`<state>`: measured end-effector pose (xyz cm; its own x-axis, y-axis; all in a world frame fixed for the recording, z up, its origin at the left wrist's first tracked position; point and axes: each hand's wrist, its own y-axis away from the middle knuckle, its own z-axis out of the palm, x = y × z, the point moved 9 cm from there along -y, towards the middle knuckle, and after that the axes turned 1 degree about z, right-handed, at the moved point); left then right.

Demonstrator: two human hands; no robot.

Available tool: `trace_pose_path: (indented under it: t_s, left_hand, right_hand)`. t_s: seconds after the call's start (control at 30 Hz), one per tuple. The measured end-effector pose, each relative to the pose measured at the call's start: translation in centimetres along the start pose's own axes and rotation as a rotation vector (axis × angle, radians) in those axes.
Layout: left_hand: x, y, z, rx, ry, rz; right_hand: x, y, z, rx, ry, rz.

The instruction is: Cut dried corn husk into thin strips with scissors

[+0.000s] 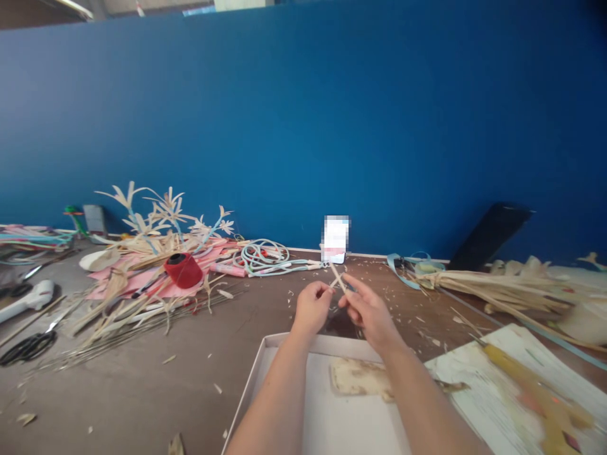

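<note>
Two hands in view, raised over the far edge of one shallow white cardboard tray point(265, 366).
Left hand point(310, 308): fingers closed, pinching one thin pale straw strip point(337, 276).
Right hand point(368, 311): fingers drawn together on the same strip, just beside the left hand.
Strip tilted up and away past the fingertips; lower end hidden between them.

Below the right wrist, inside the tray: one flat beige scrap point(363, 377), partly covered by the forearm.
Well left of the left hand on the brown worktop point(142, 379):
- one red thread spool point(183, 270)
- one pair of black-handled scissors point(27, 347)

Beyond the left hand: one coil of pale cord point(260, 256).
Right of the right hand: one bundle of long dried straw point(497, 287), cut off at the frame edge.
Near right: one white painted board point(507, 373); too blurred to identify the yellow item on it.
</note>
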<state>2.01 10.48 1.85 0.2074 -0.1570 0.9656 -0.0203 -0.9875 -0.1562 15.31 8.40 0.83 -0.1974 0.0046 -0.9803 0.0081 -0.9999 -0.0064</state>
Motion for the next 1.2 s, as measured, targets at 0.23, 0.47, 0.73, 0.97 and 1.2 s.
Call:
trace_pose_path:
  t_s: [0.23, 0.47, 0.73, 0.97, 1.2]
  left_hand:
    - [1.6, 0.5, 0.4, -0.011, -0.040, 0.150]
    - [0.8, 0.3, -0.2, 0.035, -0.065, 0.077]
    - [0.4, 0.2, 0.0, 0.018, -0.021, 0.015]
    - [1.7, 0.6, 0.1, 0.018, -0.044, 0.108]
    - [1.2, 0.4, -0.5, 0.062, -0.100, 0.118]
  right_hand:
    - [0.3, -0.3, 0.8, 0.001, 0.226, -0.037]
    - [-0.6, -0.3, -4.4, 0.390, 0.301, -0.089]
    - [0.3, 0.1, 0.2, -0.022, -0.085, 0.066]
    - [1.2, -0.6, 0.4, 0.015, 0.156, -0.001]
    - [0.6, -0.4, -4.9, 0.410, -0.023, -0.046]
